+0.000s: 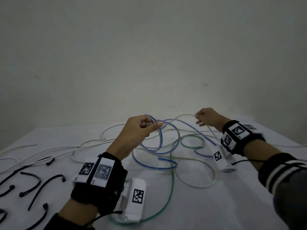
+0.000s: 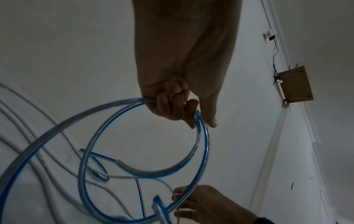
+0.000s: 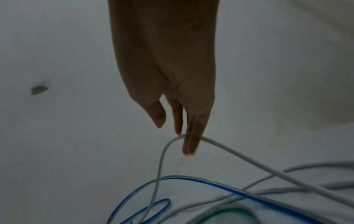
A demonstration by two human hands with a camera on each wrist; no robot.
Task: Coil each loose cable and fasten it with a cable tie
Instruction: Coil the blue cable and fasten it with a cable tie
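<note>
My left hand (image 1: pixel 146 125) is raised over the table and grips a clear cable with a blue stripe (image 1: pixel 167 161). From the left wrist view, the blue-striped cable (image 2: pixel 205 136) hangs in round loops from the curled fingers (image 2: pixel 172 106), and its loose end lies on the cloth. To the right, my right hand (image 1: pixel 204 117) holds a thin white cable (image 1: pixel 186 115) lifted off the table. The right wrist view shows this white cable (image 3: pixel 239 156) bending over the fingers (image 3: pixel 188 142), with the blue-striped cable (image 3: pixel 191 179) running below it.
Several black cable ties (image 1: pixel 21 194) lie loose at the front left of the white tablecloth (image 1: pixel 216 205). A green cable (image 1: pixel 172 188) runs from the middle toward the front edge. More white cables (image 1: pixel 58 149) sprawl across the left and middle. A plain wall stands behind.
</note>
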